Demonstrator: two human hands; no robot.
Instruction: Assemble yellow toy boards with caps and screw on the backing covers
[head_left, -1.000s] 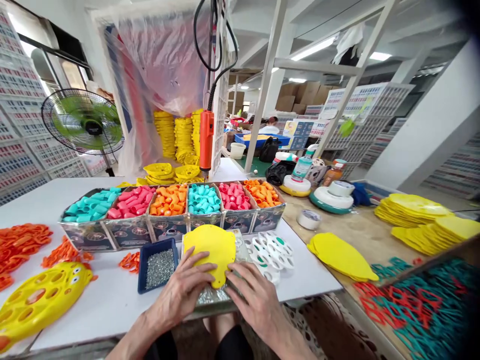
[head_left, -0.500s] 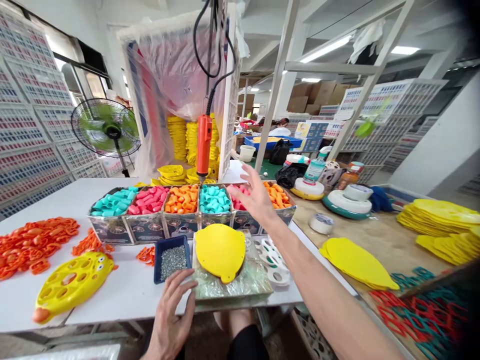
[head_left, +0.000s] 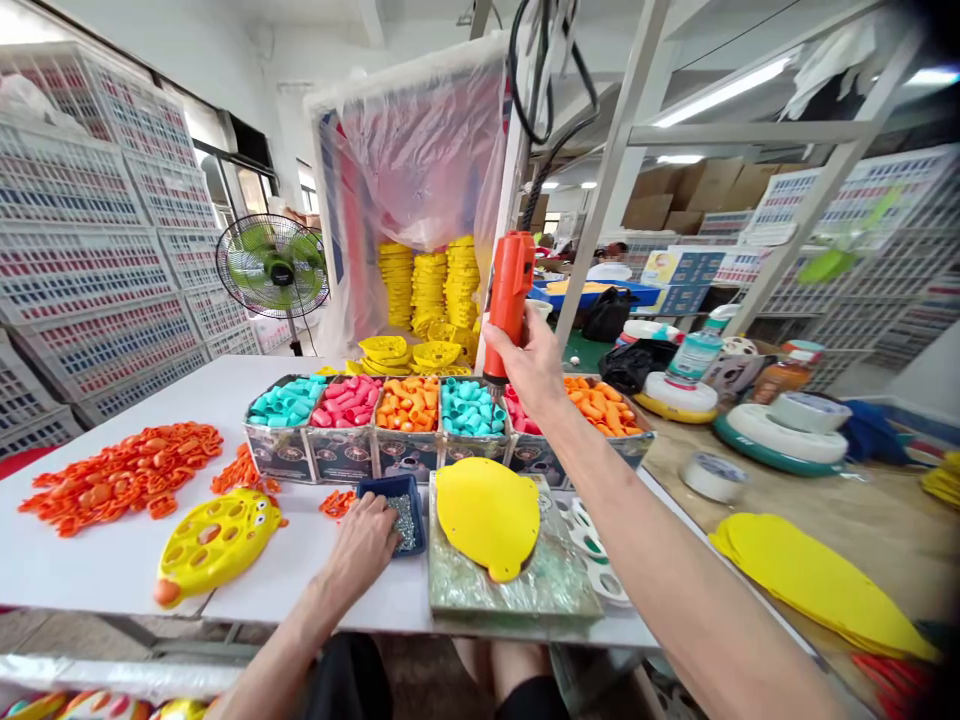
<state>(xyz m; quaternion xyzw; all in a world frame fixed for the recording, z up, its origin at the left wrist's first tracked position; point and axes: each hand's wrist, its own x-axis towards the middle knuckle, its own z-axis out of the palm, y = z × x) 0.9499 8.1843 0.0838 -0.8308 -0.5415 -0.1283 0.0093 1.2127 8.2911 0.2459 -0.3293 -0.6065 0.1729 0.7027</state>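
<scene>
My right hand (head_left: pixel 534 365) is wrapped round the orange electric screwdriver (head_left: pixel 511 290), which hangs from a black cable above the row of boxes. Its bit points down near the turquoise pieces (head_left: pixel 471 405). My left hand (head_left: pixel 367 535) reaches into the dark blue tray (head_left: pixel 421 520) of small metal screws (head_left: pixel 403 522); its fingers are curled together and the tips are out of sight. Between my arms, a yellow plastic panel (head_left: pixel 489 515) lies on a plastic-wrapped block (head_left: pixel 517 595). White parts with round holes (head_left: pixel 600 560) lie beside the block, partly behind my right forearm.
Open boxes hold turquoise, pink and orange pieces (head_left: pixel 407 405). On the left lie an orange heap of parts (head_left: pixel 127 475) and a yellow animal-shaped toy (head_left: pixel 214 545). Yellow panels (head_left: pixel 810 575) and a tape roll (head_left: pixel 714 477) are on the right. A fan (head_left: pixel 274 265) stands behind.
My right hand has closed round the electric screwdriver and pulled it slightly out of line. My left hand has moved forward into the screw tray. The view has turned left.
</scene>
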